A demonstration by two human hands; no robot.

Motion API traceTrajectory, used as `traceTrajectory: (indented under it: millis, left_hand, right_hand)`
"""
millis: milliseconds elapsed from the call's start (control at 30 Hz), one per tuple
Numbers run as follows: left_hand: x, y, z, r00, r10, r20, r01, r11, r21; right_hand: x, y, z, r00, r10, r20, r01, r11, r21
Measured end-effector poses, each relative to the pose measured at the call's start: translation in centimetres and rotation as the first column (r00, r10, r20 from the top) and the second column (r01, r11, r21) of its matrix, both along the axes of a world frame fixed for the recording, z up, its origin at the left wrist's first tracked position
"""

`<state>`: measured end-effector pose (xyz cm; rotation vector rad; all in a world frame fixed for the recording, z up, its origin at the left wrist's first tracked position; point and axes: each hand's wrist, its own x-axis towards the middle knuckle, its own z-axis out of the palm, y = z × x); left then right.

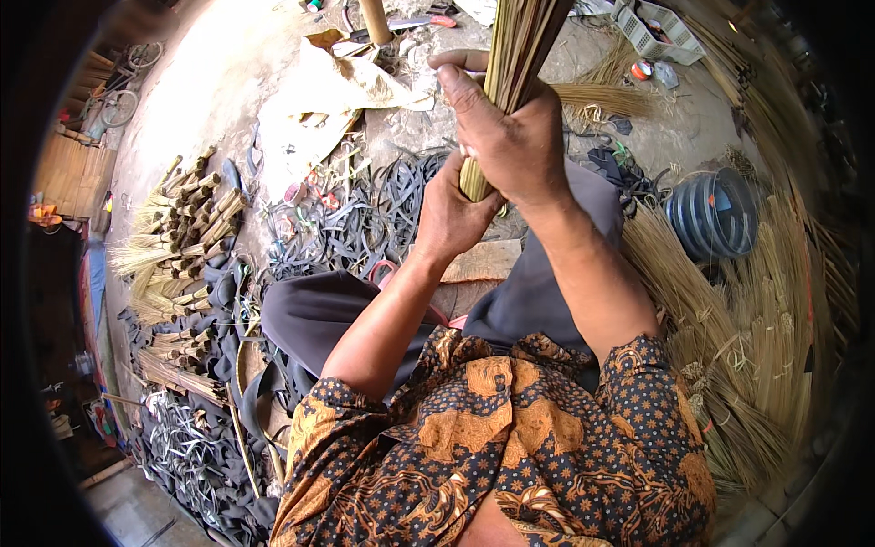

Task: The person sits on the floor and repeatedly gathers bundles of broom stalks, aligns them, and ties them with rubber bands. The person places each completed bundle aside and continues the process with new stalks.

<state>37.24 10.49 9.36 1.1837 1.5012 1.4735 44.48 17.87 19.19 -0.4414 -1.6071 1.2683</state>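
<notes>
Right hand grips stick bundle; rubber strips beyond, loose sticks right.

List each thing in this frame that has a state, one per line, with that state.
Bundle of broom sticks: upright, gripped by both hands.
Right hand: fingers closed around the bundle, above the left hand.
Left hand: closed on the bundle's lower end.
Finished bundles: lying stacked on the ground at the person's left.
Loose sticks: piled flat at the right.
Dark round container: tipped on its side.
Black straps: scattered in a heap.
</notes>
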Motion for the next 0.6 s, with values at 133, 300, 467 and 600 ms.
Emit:
traceTrajectory:
  millis: [133, 300, 467, 600]
  left_hand:
    - [-1.3, -0.7, -0.3, 0.984, -0.174, 0.034, 0.176, 0.982, -0.070]
    - [-1.2, -1.4, -1.4, 0.977, -0.159, 0.140, 0.189, 0.953, -0.238]
    - [-1.4, -1.0, -2.9, 0.961, -0.267, 0.067, 0.267, 0.964, 0.014]
    - [-1.6, -1.1, -3.8, 0.989, -0.144, 0.032, 0.147, 0.979, -0.144]
  right_hand:
    - [0.0, -0.3, -1.0, 0.978, 0.159, -0.137, -0.162, 0.987, -0.013]
    - [0.4, -0.2, -1.0, 0.997, 0.074, 0.025, -0.069, 0.982, -0.178]
    - [0.1, 0.0, -1.9, 0.958, 0.260, -0.125, -0.281, 0.938, -0.203]
    - [0.3, 0.1, -3.0, 0.997, 0.066, 0.033, -0.063, 0.994, -0.093]
